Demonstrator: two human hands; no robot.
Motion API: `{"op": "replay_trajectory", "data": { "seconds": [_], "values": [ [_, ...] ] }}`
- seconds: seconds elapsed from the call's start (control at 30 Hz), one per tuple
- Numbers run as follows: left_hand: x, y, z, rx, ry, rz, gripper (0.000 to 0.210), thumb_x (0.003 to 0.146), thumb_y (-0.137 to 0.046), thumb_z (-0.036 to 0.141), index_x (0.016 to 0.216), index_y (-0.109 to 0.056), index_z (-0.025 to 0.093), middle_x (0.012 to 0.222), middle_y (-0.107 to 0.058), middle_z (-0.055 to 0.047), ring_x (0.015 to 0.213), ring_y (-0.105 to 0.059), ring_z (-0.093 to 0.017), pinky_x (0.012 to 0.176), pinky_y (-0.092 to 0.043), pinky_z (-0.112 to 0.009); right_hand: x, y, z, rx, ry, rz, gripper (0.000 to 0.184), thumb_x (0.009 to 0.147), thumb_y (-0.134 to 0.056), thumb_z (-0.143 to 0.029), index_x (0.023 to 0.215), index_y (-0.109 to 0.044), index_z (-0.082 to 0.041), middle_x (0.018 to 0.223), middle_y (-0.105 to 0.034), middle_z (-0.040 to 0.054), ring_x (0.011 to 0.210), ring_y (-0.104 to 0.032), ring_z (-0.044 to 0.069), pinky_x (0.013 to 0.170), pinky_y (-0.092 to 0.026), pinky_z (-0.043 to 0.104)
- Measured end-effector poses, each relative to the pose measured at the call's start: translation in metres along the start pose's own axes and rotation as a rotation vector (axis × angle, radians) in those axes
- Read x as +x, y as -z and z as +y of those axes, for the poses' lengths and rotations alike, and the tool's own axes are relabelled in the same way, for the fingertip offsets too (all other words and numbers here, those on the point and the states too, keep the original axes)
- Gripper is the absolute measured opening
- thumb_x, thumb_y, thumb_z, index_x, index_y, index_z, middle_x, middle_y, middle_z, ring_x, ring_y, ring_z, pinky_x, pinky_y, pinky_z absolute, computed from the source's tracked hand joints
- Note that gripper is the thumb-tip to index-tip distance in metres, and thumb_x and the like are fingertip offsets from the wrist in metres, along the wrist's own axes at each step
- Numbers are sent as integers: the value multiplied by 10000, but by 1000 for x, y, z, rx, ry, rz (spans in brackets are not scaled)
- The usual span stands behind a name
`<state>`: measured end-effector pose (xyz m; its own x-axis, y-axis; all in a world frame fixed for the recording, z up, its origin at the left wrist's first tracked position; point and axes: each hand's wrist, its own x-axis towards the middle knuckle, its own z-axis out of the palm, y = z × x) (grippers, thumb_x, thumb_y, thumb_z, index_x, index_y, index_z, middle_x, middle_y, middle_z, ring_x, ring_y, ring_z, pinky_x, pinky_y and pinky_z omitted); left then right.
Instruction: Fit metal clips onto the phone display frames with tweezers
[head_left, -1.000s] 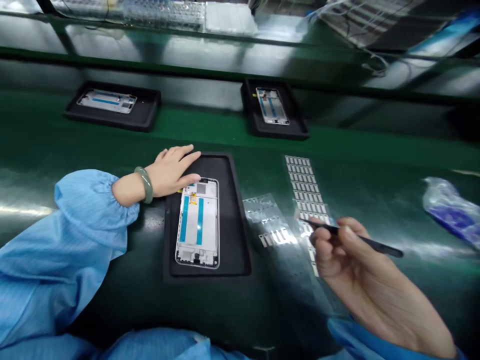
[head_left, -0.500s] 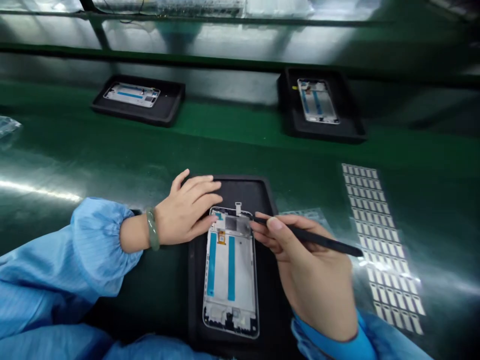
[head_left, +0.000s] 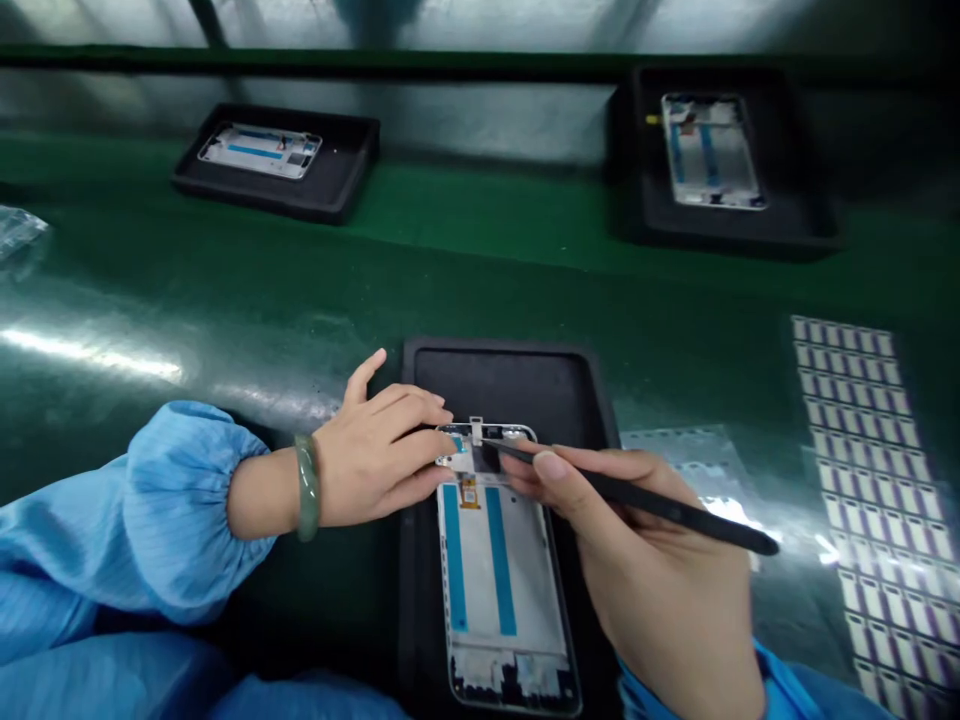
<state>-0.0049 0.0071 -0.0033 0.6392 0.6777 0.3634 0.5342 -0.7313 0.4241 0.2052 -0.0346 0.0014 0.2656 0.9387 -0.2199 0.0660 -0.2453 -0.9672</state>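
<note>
A silver phone frame [head_left: 480, 570] with two blue strips lies in a black tray [head_left: 510, 370] in front of me. My right hand [head_left: 637, 530] grips black tweezers [head_left: 660, 510], their tip at the frame's top edge beside a small pale tab [head_left: 476, 430]. Whether the tip holds the tab I cannot tell. My left hand [head_left: 390, 450], a green bangle on its wrist, rests with fingers spread over the frame's upper left corner. Its fingertips touch the frame near an orange flex part [head_left: 469, 494], and it holds nothing.
Two more black trays, one at the back left [head_left: 352, 160] and one at the back right [head_left: 802, 190], each hold a phone frame. A sheet of small pale labels [head_left: 862, 450] lies on the right, with clear plastic film [head_left: 690, 450] beside my right hand.
My view has tilted down and shifted left. The tweezers' tip has moved left along the frame's top to the pale tab. My left fingers have come down onto the frame's upper left corner.
</note>
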Motion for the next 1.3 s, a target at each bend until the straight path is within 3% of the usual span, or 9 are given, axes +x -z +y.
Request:
{"op": "replay_trajectory", "data": {
  "seconds": [0.57, 1.3],
  "values": [
    [3, 3, 3, -2, 10, -19, 178, 968, -493, 266, 914, -644, 189, 1016, -705, -37, 1094, -625, -205, 1167, -126, -514, -1, -2, -5, -188, 107, -5, 172, 747, -761, -388, 826, -701, -248, 804, -749, 8, 729, -742, 194, 727, -638, 354],
    [3, 4, 2, 0, 5, -23, 195, 978, -475, 276, 931, -642, 186, 1014, -702, -43, 1099, -625, -210, 1175, -95, -546, -3, -2, -6, -183, 100, -13, 162, 748, -763, -385, 834, -699, -263, 817, -747, 3, 744, -740, 196, 744, -637, 367]
  ]
}}
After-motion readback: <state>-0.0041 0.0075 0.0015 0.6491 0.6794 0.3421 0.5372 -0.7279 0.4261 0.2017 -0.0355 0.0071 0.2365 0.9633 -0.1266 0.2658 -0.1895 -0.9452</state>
